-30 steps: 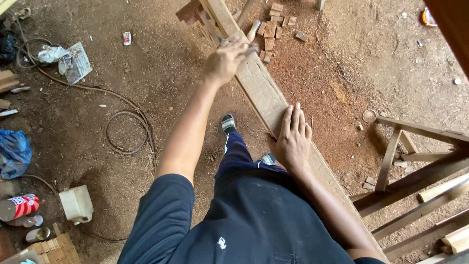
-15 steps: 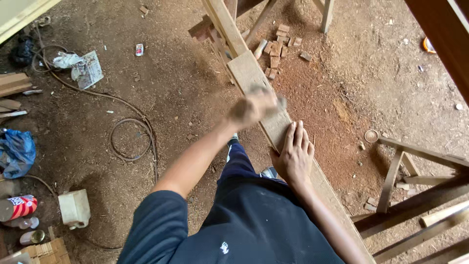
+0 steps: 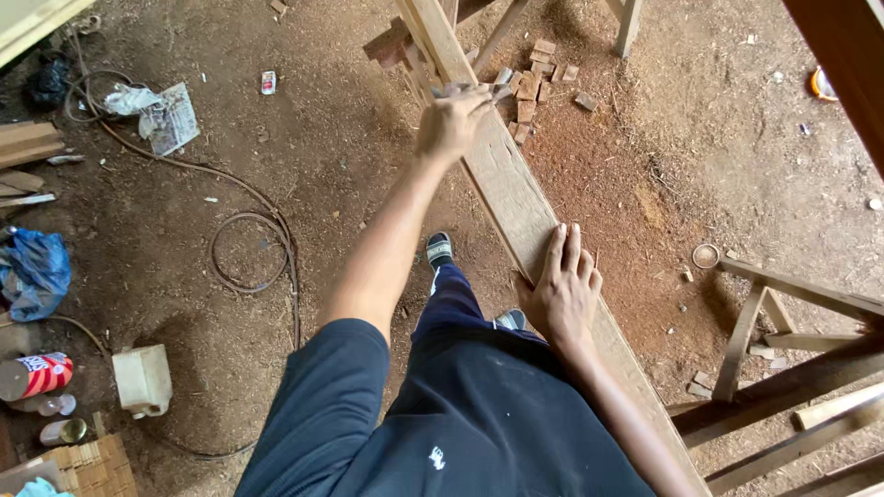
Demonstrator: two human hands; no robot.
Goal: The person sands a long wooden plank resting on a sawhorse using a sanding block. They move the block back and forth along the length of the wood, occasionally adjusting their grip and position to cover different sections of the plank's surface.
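A long plank (image 3: 516, 198) runs from the top centre of the frame down to the lower right, resting on a sawhorse (image 3: 433, 37) at the top. The left hand (image 3: 453, 120) is stretched out to the upper centre, fingers curled down around a small grey block (image 3: 470, 89) pressed on the plank's face; what the block is cannot be told. Half a second ago this hand was blurred and lower on the plank, close to the other hand; it has since travelled back up the board, near where it was a second ago. The right hand (image 3: 562, 285) lies flat and open on the plank at mid-frame, fingers spread, holding nothing, and has stayed in the same spot. Wood offcuts (image 3: 539, 78) lie on the dirt floor (image 3: 304, 166) right of the plank at the top. A cable (image 3: 249, 230) loops at left centre, a white jug (image 3: 143, 379) sits at lower left.
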